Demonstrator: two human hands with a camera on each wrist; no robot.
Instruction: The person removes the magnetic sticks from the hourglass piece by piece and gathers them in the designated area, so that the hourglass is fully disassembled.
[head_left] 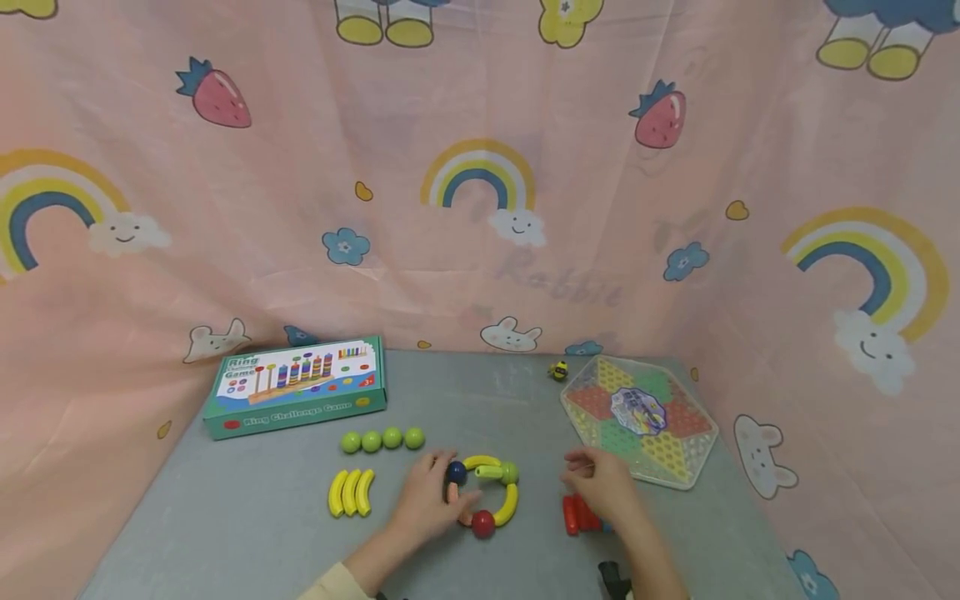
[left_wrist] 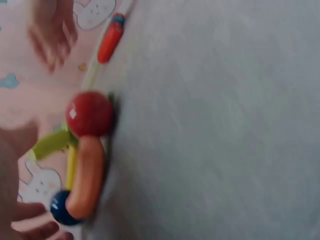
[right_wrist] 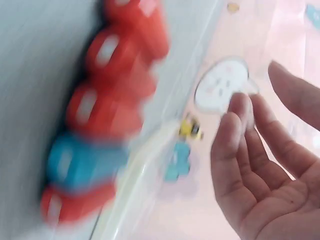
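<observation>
A ring of toy pieces lies on the grey table. It joins a dark blue ball point(head_left: 457, 472), yellow curved pieces point(head_left: 507, 505), a green ball point(head_left: 510, 472), a red ball point(head_left: 483, 524) and an orange curved piece point(left_wrist: 89, 175). A lime green stick point(head_left: 488, 472) points inward from the green ball. My left hand point(head_left: 427, 498) is at the ring's left side, fingers by the blue ball and thumb spread apart; contact is unclear. My right hand point(head_left: 606, 487) hovers, fingers loosely bent and holding nothing, above a row of red pieces point(head_left: 572, 515) with a blue piece point(right_wrist: 82, 162) among them.
A green Ring Challenge Game box point(head_left: 300, 387) stands back left. Several green balls point(head_left: 372, 441) and 3 yellow curved pieces point(head_left: 349, 493) lie left of the ring. At right sits a hexagonal board point(head_left: 675, 429), near a small bee figure point(head_left: 558, 371). Pink cloth point(head_left: 450, 292) hangs behind.
</observation>
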